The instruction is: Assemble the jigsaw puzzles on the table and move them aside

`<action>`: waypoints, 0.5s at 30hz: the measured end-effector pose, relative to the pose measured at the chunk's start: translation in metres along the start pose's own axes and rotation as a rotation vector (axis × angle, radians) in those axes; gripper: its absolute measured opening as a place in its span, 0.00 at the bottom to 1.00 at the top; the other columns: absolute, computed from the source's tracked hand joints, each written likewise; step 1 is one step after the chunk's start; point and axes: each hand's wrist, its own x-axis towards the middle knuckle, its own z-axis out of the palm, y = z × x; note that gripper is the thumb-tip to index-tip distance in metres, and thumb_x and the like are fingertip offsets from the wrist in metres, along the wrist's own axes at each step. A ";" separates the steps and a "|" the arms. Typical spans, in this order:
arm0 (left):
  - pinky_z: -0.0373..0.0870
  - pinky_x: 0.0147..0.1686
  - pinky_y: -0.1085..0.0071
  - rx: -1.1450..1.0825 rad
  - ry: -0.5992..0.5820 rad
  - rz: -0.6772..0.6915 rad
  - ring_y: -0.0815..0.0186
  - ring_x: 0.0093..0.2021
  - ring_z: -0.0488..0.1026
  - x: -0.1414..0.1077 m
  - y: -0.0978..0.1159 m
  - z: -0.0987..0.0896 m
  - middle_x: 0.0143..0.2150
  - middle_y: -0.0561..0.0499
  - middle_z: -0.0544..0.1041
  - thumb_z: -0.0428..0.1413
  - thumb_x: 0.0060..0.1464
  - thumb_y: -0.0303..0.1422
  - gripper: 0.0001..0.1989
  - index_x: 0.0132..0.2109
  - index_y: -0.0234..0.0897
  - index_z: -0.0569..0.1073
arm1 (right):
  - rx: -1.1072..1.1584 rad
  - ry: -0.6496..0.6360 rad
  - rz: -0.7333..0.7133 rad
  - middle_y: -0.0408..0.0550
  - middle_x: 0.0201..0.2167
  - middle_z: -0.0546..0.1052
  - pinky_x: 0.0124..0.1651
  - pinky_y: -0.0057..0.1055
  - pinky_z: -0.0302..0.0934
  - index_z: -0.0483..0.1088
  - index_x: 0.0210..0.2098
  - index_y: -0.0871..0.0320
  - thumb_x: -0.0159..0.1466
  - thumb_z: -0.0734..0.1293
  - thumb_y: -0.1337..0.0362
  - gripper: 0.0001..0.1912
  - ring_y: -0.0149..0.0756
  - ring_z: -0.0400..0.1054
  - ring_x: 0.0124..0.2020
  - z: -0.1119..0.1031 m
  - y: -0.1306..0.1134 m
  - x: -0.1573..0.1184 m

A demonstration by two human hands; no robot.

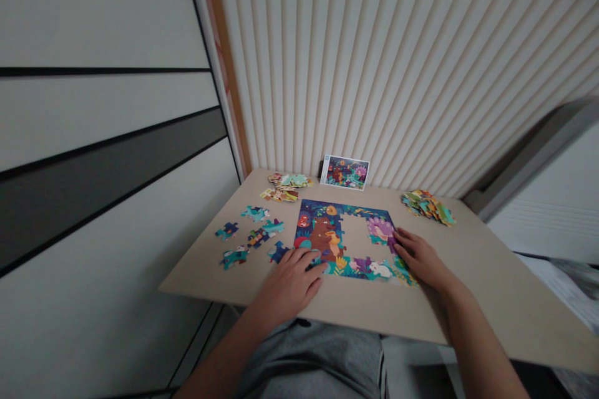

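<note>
A partly joined jigsaw puzzle (327,234) lies on the table, its border closed around a bare gap at the centre right. A brown bear shows on its left side, a pink-purple bird at the right. My left hand (294,277) rests on the puzzle's lower left corner, fingers stretched out and covering part of it. At the right edge, my right hand (418,255) lies with fingers extended, fingertips touching the puzzle beside the bird. Several loose puzzle pieces (256,213) are scattered left of the puzzle, one of them close to my left hand.
A picture card (345,173) of the same scene stands upright at the table's back. One pile of puzzle pieces (289,182) sits at the back left, another pile of pieces (427,207) at the back right. The table (374,308) meets a pleated screen (304,75) behind.
</note>
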 end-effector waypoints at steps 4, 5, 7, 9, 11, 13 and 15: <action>0.62 0.62 0.51 -0.004 -0.028 0.013 0.55 0.63 0.64 0.001 -0.001 -0.001 0.63 0.47 0.70 0.53 0.67 0.36 0.18 0.62 0.49 0.71 | 0.014 -0.019 0.004 0.55 0.65 0.69 0.66 0.52 0.59 0.74 0.59 0.53 0.71 0.60 0.53 0.23 0.52 0.65 0.64 -0.004 -0.001 -0.001; 0.62 0.62 0.51 -0.005 -0.035 0.015 0.55 0.64 0.63 0.001 -0.001 -0.001 0.64 0.47 0.70 0.52 0.68 0.36 0.18 0.62 0.49 0.71 | 0.014 -0.028 0.008 0.55 0.65 0.70 0.66 0.51 0.59 0.74 0.59 0.53 0.71 0.60 0.53 0.23 0.51 0.66 0.64 -0.005 -0.001 -0.002; 0.61 0.63 0.51 -0.005 -0.045 0.027 0.55 0.65 0.62 0.001 -0.002 -0.001 0.64 0.48 0.69 0.52 0.68 0.35 0.17 0.61 0.49 0.71 | 0.007 -0.048 0.027 0.55 0.63 0.71 0.66 0.51 0.60 0.76 0.57 0.54 0.71 0.59 0.52 0.23 0.51 0.67 0.62 -0.006 0.000 -0.002; 0.60 0.64 0.51 -0.007 -0.052 0.041 0.55 0.65 0.61 0.002 -0.003 -0.001 0.65 0.48 0.69 0.52 0.68 0.35 0.16 0.61 0.49 0.72 | -0.006 -0.058 0.050 0.55 0.62 0.72 0.65 0.50 0.61 0.77 0.56 0.55 0.72 0.58 0.52 0.24 0.51 0.68 0.61 -0.007 0.001 -0.001; 0.59 0.64 0.51 -0.009 -0.055 0.046 0.55 0.66 0.61 0.002 -0.003 -0.001 0.65 0.49 0.69 0.51 0.68 0.35 0.16 0.61 0.49 0.72 | -0.010 -0.055 0.068 0.57 0.62 0.72 0.64 0.49 0.62 0.77 0.55 0.56 0.71 0.57 0.51 0.25 0.52 0.69 0.60 -0.007 0.002 -0.001; 0.59 0.64 0.51 -0.010 -0.050 0.045 0.55 0.66 0.61 0.002 -0.002 0.000 0.65 0.49 0.69 0.52 0.68 0.35 0.16 0.60 0.48 0.72 | -0.003 -0.040 0.076 0.58 0.61 0.73 0.64 0.49 0.62 0.76 0.56 0.57 0.71 0.57 0.51 0.25 0.52 0.69 0.59 -0.007 0.003 0.000; 0.60 0.64 0.53 -0.016 -0.028 0.046 0.56 0.65 0.63 0.001 0.001 0.001 0.64 0.49 0.71 0.52 0.68 0.35 0.15 0.59 0.47 0.73 | 0.011 -0.024 0.076 0.57 0.60 0.74 0.63 0.48 0.62 0.74 0.57 0.57 0.71 0.58 0.51 0.25 0.51 0.70 0.59 -0.006 0.004 0.000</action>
